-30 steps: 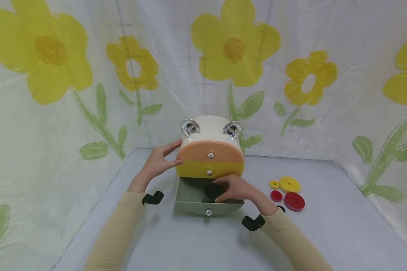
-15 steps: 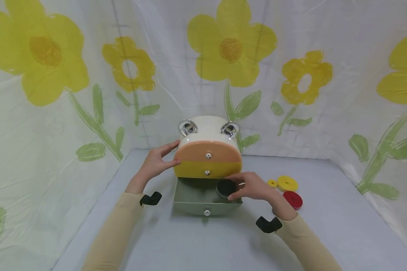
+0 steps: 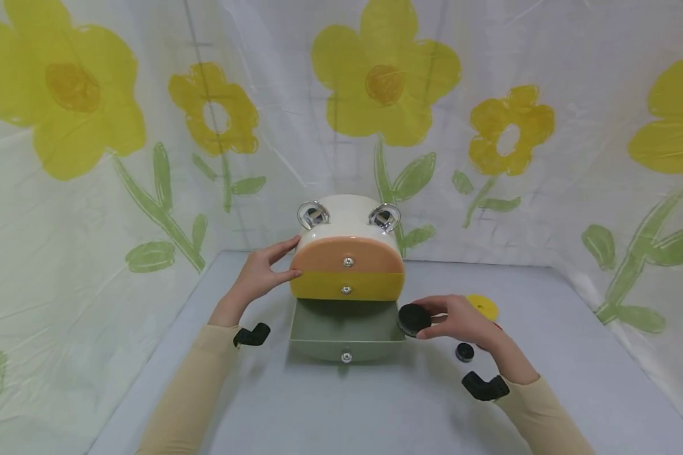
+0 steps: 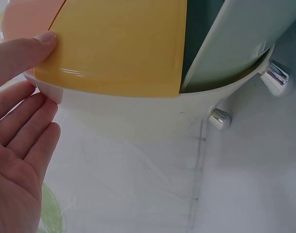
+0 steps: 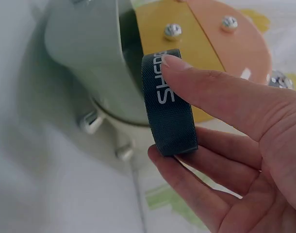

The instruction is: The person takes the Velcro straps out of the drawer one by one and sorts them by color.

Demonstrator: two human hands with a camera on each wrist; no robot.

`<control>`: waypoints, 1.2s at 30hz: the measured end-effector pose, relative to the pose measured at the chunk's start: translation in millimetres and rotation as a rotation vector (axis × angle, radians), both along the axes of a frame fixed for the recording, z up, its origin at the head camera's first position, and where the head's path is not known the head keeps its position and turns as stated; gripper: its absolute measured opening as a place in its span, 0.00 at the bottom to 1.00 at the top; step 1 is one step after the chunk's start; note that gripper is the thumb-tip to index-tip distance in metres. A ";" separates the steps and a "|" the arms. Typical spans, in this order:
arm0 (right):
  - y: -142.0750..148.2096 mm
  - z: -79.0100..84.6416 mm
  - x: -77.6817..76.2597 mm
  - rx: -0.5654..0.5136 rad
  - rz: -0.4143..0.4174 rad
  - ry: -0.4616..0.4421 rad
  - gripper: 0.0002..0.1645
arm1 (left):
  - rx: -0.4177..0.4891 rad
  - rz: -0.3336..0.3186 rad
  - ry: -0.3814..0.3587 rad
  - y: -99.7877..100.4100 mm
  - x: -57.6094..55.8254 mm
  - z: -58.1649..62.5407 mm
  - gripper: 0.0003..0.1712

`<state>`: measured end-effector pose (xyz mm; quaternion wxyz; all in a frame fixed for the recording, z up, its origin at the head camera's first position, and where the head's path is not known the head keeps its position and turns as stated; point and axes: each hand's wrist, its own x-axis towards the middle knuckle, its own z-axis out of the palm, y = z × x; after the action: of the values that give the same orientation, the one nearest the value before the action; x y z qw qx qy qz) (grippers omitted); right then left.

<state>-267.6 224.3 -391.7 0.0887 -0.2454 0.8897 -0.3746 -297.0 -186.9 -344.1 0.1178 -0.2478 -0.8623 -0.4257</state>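
My right hand (image 3: pixel 455 319) pinches a thick black disc (image 3: pixel 413 320) by its edge, thumb on one side and fingers on the other. In the right wrist view the disc's rim (image 5: pixel 170 116) looks textured and bears white lettering. It hangs just right of the pulled-out green bottom drawer (image 3: pixel 344 349) of a small frog-faced cabinet (image 3: pixel 350 218). My left hand (image 3: pixel 262 275) rests at the cabinet's left side. Its thumb touches the yellow middle drawer (image 4: pixel 119 48), and its fairly straight fingers lie along the white side. The peach top drawer (image 3: pixel 347 253) and the yellow one are closed.
A small black disc (image 3: pixel 464 352) lies on the table (image 3: pixel 341 411) below my right wrist. Behind that hand a yellow disc (image 3: pixel 482 306) shows partly. A sliver of red is mostly hidden by the forearm. A flower-printed curtain (image 3: pixel 284 126) stands behind the table.
My right hand has lifted the black disc out of the green drawer and carried it rightward past the drawer's edge. My left hand has stayed on the cabinet.
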 end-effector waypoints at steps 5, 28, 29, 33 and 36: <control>20.6 -7.2 5.0 0.017 -0.024 0.037 0.39 | 0.004 0.010 0.001 -6.0 -17.5 -16.9 0.39; 103.3 -38.4 18.5 0.146 -0.192 -0.037 0.43 | 0.004 0.008 0.024 -11.7 -27.4 -26.3 0.40; 106.3 -39.6 19.5 0.146 -0.195 -0.045 0.43 | 0.003 0.009 0.022 -11.8 -27.5 -26.2 0.40; 116.4 -43.6 23.6 0.158 -0.218 -0.100 0.43 | 0.005 0.013 0.010 -12.1 -27.6 -26.1 0.40; 123.3 -46.3 26.1 0.159 -0.235 -0.152 0.44 | 0.006 0.015 0.006 -12.5 -27.7 -26.6 0.40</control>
<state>-241.5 347.5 -438.1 0.1304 -0.1030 0.9298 -0.3284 -324.8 -199.5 -370.8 0.1244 -0.2420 -0.8624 -0.4268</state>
